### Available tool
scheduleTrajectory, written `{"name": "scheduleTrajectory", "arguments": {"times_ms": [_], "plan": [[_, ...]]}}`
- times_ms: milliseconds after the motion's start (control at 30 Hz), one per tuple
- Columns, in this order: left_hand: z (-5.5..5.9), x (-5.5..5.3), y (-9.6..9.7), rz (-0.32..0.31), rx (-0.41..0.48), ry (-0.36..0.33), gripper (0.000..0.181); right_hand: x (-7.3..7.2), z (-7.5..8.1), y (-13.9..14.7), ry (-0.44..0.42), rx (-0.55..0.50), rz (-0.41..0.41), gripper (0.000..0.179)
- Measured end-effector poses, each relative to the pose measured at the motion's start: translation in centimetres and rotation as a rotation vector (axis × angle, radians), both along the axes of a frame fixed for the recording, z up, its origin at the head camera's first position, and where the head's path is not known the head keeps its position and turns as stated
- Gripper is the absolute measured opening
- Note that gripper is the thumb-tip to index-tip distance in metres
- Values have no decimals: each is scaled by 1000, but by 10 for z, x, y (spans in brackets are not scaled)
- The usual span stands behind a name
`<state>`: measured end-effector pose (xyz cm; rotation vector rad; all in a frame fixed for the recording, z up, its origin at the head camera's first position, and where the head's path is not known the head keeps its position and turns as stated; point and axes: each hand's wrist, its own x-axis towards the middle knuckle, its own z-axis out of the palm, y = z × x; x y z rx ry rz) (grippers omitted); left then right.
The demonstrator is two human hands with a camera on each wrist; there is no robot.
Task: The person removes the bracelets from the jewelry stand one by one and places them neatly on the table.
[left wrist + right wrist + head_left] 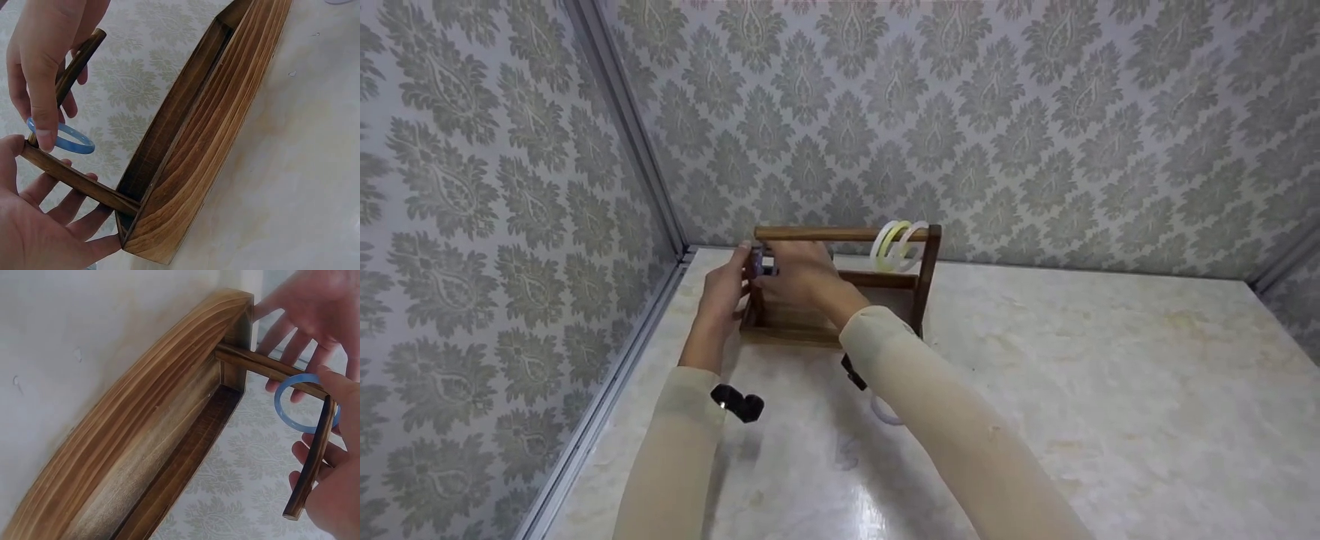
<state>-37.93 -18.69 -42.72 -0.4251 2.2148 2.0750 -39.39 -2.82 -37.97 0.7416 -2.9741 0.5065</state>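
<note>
A brown wooden stand [795,334], with a long tray base, end posts and a top bar [840,234], stands near the back wall. My right hand [802,270] pinches a translucent blue ring [287,417], like a bangle, between thumb and forefinger. The ring is at the corner where the left post [261,365] meets the bar; I cannot tell whether the bar passes through it. The left hand [48,225] lies at that post, its fingers fairly straight behind it and the thumb near its top. White, yellow and pale rings [891,247] hang at the bar's right end.
A pale ring [885,411] lies on the marbled tabletop [1095,390], partly hidden by the right sleeve. Patterned walls [960,112] rise behind and at the left, with a metal frame strip [641,150] in the corner. Black devices [739,403] are worn at the wrists.
</note>
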Motion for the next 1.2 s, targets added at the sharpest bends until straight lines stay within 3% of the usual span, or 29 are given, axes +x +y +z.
{"name": "scheduleTrajectory", "arguments": {"times_ms": [500,833,933,1033,1200], "plan": [[-1,4,3,-26,18,-1,78,1,-5,-1,2,52,-22,56],[4,7,-4,-10,25,29,69,11,4,12,93,-49,47,49],[5,7,-4,-18,24,33,68,14,5,20,113,-86,61,54],[4,6,-2,-22,24,34,69,16,5,29,142,-86,69,71],[2,6,-1,-17,38,31,69,17,-1,46,133,-80,17,79]]}}
